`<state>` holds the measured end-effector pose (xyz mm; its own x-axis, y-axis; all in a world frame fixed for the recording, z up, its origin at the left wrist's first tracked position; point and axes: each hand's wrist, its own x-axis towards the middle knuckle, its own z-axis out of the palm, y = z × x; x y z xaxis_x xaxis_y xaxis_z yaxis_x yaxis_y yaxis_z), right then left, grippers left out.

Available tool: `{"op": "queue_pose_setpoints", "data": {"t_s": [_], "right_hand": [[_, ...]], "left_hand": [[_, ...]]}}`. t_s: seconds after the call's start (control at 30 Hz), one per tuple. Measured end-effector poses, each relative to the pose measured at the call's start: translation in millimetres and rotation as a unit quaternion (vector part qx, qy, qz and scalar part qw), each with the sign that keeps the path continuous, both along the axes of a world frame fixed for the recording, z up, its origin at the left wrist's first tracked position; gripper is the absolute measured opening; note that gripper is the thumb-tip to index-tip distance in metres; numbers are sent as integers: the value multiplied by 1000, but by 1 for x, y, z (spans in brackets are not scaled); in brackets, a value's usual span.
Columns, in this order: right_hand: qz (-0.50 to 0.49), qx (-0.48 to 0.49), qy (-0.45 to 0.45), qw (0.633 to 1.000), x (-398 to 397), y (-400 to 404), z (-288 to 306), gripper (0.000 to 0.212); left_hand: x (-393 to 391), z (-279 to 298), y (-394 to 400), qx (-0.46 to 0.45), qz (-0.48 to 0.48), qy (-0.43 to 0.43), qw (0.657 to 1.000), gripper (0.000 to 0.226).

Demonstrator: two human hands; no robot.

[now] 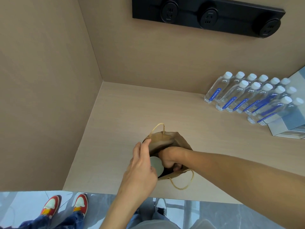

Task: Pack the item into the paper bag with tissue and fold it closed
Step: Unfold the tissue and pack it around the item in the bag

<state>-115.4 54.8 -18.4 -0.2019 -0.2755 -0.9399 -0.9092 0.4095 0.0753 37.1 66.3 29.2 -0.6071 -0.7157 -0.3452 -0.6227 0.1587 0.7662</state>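
Observation:
A brown paper bag with twine handles stands open on the light wooden counter. My left hand holds the bag's left rim, fingers pinched on the edge. My right hand reaches down inside the bag, fingers curled and partly hidden by the bag wall. A pale grey-green cylindrical item sits in the bag's mouth between my two hands; whether my right hand grips it is unclear. No tissue is visible.
Several clear water bottles with blue labels stand in rows at the back right, next to a mirrored box. A black socket strip is on the back wall. Another person's red shoes are on the floor at left.

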Motion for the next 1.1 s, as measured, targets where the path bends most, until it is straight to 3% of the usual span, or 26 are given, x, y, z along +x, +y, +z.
{"op": "queue_pose_setpoints", "data": {"t_s": [0.13,0.2,0.3,0.63,0.8,0.93,1.1], "right_hand": [[72,-6,-30,997,13,1,18,12],[75,-48,-63,994,18,0,24,17],[5,-78,-118,990,22,0,26,30],[-41,-17,-147,988,27,2,25,40],[51,34,-58,996,22,-1,20,20],[152,116,46,981,16,-6,25,34],[218,187,74,955,3,-29,59,38]], "left_hand": [[-1,-2,1,-1,-3,-1,1000,79],[-2,-2,0,1,-2,1,1000,78],[-3,-2,0,7,1,9,1000,79],[-2,-4,0,3,-1,19,1000,79],[-2,-6,-1,-8,6,19,1000,78],[-3,-7,-1,-11,-2,16,1000,77],[-2,-6,-8,8,6,17,1000,78]]}}
